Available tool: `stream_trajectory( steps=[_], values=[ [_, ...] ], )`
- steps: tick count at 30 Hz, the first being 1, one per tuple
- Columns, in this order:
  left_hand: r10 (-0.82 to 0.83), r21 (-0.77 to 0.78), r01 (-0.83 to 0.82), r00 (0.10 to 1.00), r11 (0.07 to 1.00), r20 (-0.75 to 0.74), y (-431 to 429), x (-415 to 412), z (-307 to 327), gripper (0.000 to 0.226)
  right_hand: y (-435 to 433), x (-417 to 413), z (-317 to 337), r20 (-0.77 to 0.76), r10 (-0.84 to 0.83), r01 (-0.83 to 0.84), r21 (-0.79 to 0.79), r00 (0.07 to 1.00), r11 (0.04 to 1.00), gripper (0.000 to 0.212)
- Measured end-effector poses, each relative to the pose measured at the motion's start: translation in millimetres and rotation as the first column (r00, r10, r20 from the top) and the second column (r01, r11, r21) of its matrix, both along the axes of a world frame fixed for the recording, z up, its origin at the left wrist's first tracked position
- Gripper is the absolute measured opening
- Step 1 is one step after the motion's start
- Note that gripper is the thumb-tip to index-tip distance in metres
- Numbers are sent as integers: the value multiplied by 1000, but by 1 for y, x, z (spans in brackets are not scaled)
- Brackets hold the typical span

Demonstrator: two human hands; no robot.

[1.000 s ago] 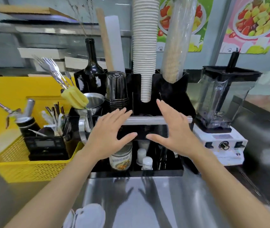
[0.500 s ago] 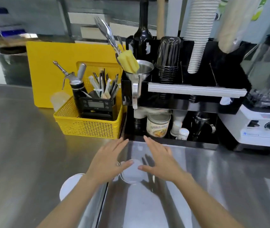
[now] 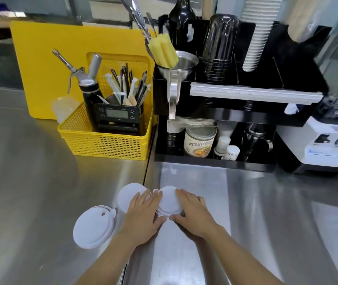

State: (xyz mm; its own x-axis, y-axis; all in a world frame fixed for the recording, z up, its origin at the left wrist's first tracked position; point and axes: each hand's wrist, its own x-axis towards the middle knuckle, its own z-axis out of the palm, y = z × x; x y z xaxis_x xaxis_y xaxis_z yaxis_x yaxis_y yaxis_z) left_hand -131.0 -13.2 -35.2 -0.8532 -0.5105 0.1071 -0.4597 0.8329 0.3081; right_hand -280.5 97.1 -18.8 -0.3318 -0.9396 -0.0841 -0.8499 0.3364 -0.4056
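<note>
A brushed stainless-steel counter fills the head view, with a straight seam running away from the person between two sheets of it. At the back left a flat yellow plastic cutting board stands on edge. In front of it sits a yellow perforated plastic basket holding a black digital scale, a black-and-silver cream siphon and wrapped straws. To the right stands a black two-level organiser rack with a steel funnel, a yellow ridged sponge, stacked cups and, on the lower level, a labelled tin can. A white blender base stands at the far right. Near the person, just right of the seam, a round white plastic cup lid lies flat on the steel, broad face up. Being a disc, it has no long axis, and which way any sip opening faces cannot be told. The left hand lies with fingers nearly straight and close together against its left rim, and the right hand rests lightly bent fingers on its right rim. The two thumbs nearly meet at its near edge. A second white round lid lies partly under the left hand, and a third white lid with a sip hole lies further left.
</note>
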Motion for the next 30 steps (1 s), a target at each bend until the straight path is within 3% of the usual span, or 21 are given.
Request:
stream_trajectory(
  steps=[7, 13, 18, 24, 30],
  values=[
    [45, 133, -17, 977, 991, -210, 1, -14, 34, 56, 10, -8, 22, 22, -42, 46, -235, 999, 971, 67],
    [-78, 48, 108, 904, 993, -421, 3, -39, 108, 67, 16, -34, 97, -26, -47, 31, -424, 999, 905, 88],
    [-236, -112, 210, 800, 971, -551, 12, -73, 183, 55, 33, -63, 166, -35, -95, 57, -585, 995, 809, 71],
    [-357, -177, 313, 739, 933, -572, 19, -139, 254, 59, 62, -112, 238, -100, -215, 87, -693, 972, 716, 63],
    [-446, -186, 412, 740, 892, -504, 28, -229, 291, 53, 87, -179, 275, -97, -318, 175, -668, 943, 723, 57]
  ],
)
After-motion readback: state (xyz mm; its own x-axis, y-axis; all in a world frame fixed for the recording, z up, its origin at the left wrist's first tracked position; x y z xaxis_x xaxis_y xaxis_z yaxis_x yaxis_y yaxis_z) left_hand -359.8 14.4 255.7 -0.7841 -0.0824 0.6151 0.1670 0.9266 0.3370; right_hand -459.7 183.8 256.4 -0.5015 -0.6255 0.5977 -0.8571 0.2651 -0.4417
